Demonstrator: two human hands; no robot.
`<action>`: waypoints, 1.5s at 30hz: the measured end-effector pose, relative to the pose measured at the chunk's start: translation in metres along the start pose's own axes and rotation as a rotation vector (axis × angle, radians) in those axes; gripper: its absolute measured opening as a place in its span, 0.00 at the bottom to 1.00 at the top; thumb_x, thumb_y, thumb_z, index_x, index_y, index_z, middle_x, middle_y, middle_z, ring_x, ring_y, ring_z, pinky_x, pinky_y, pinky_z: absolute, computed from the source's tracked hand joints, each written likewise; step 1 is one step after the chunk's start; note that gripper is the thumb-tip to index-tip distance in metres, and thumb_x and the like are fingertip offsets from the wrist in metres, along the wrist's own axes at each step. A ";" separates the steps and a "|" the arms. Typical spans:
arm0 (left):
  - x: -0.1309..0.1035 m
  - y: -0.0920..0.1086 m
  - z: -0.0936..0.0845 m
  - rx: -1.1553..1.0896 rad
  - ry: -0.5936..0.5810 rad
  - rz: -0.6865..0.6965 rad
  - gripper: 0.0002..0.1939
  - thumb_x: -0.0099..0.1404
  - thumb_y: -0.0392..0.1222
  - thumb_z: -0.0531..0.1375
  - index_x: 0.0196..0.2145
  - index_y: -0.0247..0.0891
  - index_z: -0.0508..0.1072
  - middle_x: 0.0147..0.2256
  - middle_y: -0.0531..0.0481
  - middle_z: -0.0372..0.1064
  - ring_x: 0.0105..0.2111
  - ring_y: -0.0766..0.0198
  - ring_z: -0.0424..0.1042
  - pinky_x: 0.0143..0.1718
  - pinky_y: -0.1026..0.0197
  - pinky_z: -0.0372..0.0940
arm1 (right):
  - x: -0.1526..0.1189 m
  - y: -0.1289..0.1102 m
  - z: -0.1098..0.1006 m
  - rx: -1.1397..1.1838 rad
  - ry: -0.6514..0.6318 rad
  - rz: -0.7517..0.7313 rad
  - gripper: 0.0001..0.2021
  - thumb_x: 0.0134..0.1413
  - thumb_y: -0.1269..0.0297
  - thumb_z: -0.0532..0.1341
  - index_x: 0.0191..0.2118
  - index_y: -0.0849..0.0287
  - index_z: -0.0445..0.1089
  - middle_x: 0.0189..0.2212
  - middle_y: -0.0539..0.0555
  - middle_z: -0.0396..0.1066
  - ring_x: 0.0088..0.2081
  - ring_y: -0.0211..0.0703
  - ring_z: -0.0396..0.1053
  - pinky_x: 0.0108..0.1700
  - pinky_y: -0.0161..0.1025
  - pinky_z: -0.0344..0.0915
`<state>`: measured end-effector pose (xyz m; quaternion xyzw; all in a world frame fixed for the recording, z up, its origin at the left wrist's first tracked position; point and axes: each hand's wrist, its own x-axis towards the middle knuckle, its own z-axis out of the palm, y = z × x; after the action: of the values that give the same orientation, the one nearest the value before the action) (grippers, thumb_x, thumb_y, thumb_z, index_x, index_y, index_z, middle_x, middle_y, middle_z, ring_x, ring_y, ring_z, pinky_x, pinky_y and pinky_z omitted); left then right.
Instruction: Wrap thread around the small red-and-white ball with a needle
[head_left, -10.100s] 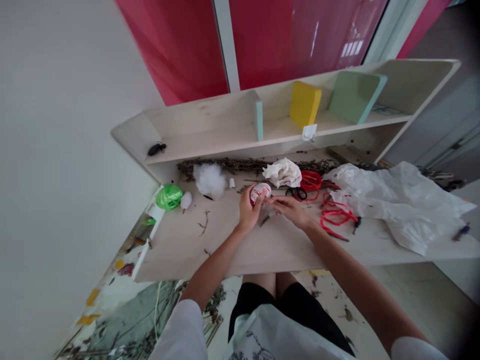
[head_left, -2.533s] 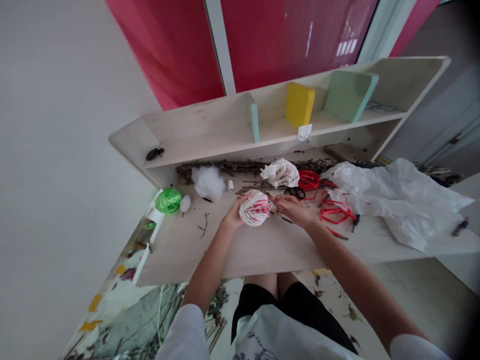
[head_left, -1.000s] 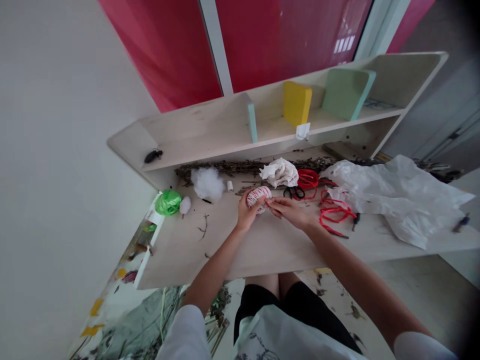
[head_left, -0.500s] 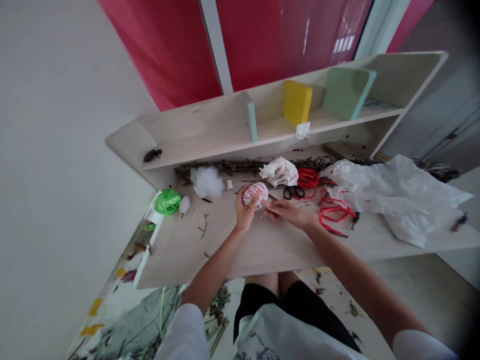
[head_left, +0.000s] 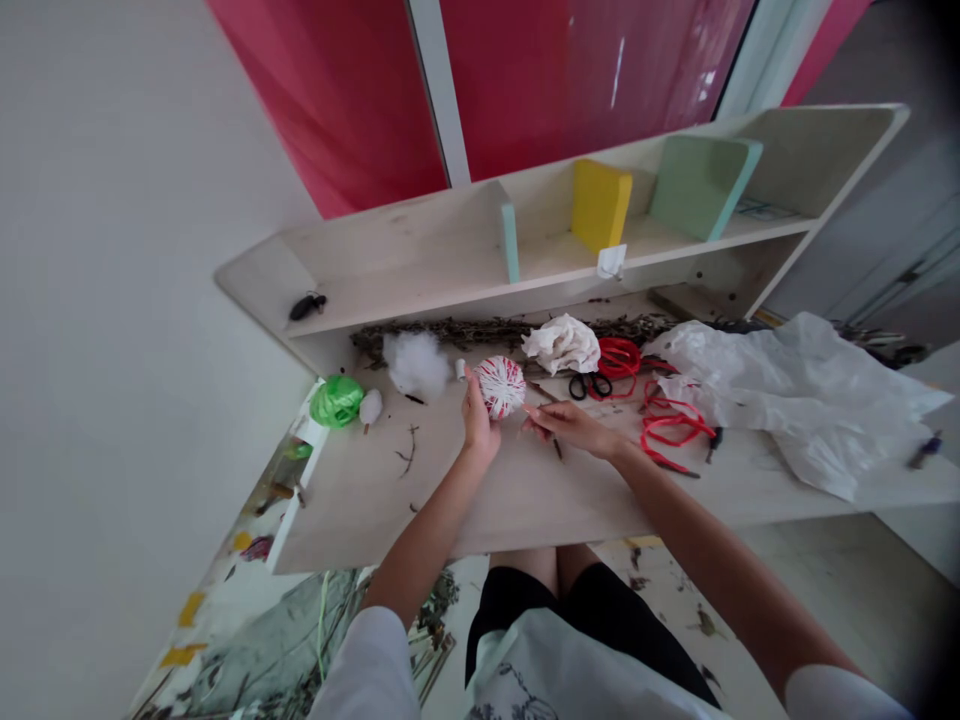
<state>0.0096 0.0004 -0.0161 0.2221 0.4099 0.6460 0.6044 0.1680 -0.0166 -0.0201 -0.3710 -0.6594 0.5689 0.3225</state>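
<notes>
A round ball wrapped in white and red strands (head_left: 502, 387) is held above the desk by my left hand (head_left: 481, 420), whose fingers curve round its left side and underside. Just right of the ball, my right hand (head_left: 566, 424) is closed in a pinch, its fingertips close to the ball's lower right edge. What the pinch holds is too small to make out. Crumpled white paper (head_left: 562, 344) lies behind the ball, with black scissors (head_left: 589, 386) to its lower right.
White stuffing (head_left: 417, 364), a green ribbon ball (head_left: 337, 402) and a small white ball on a stick (head_left: 370, 406) lie left. Red cord (head_left: 675, 425) and a clear plastic bag (head_left: 795, 390) lie right. Dry twigs (head_left: 465, 332) run under the shelf (head_left: 420, 290).
The ball has turned in my left hand and shows a different side. My left thumb has moved off its front towards the left edge. My right hand stays close by, still pinched.
</notes>
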 end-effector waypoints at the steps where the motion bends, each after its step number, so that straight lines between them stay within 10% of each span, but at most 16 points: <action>1: 0.000 0.002 0.001 -0.038 0.010 -0.032 0.25 0.65 0.60 0.52 0.56 0.48 0.65 0.53 0.52 0.69 0.54 0.63 0.67 0.50 0.63 0.64 | 0.001 0.001 0.000 -0.015 0.012 0.005 0.28 0.49 0.37 0.55 0.25 0.61 0.72 0.19 0.50 0.65 0.22 0.35 0.59 0.27 0.35 0.56; 12: 0.005 0.020 -0.005 -0.341 -0.071 -0.198 0.33 0.65 0.65 0.45 0.52 0.36 0.69 0.45 0.43 0.73 0.48 0.57 0.72 0.50 0.55 0.66 | 0.003 0.002 -0.003 -0.029 0.166 0.099 0.26 0.43 0.37 0.58 0.26 0.61 0.70 0.17 0.47 0.58 0.20 0.34 0.55 0.23 0.34 0.51; 28: 0.001 0.020 -0.002 -0.202 -0.268 -0.283 0.25 0.64 0.59 0.50 0.47 0.38 0.72 0.41 0.45 0.75 0.49 0.54 0.70 0.52 0.48 0.64 | 0.004 0.003 -0.007 0.209 0.330 0.099 0.22 0.38 0.43 0.64 0.22 0.60 0.69 0.16 0.45 0.55 0.22 0.33 0.53 0.27 0.35 0.52; 38: -0.011 0.012 -0.001 0.294 -0.386 -0.311 0.16 0.45 0.47 0.68 0.31 0.36 0.74 0.29 0.52 0.74 0.32 0.62 0.73 0.37 0.61 0.67 | 0.004 0.005 -0.015 0.637 0.289 0.200 0.21 0.36 0.45 0.69 0.24 0.57 0.65 0.14 0.41 0.45 0.19 0.31 0.46 0.25 0.33 0.52; 45: -0.019 0.008 0.000 0.703 -0.482 -0.105 0.20 0.46 0.46 0.69 0.36 0.38 0.71 0.32 0.53 0.71 0.33 0.64 0.71 0.34 0.64 0.64 | 0.003 -0.003 -0.015 0.479 0.413 0.147 0.23 0.33 0.44 0.69 0.21 0.58 0.61 0.15 0.42 0.49 0.19 0.31 0.46 0.24 0.34 0.47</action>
<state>0.0082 -0.0173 -0.0054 0.5378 0.4629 0.3651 0.6026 0.1787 -0.0069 -0.0151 -0.4389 -0.3986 0.6423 0.4857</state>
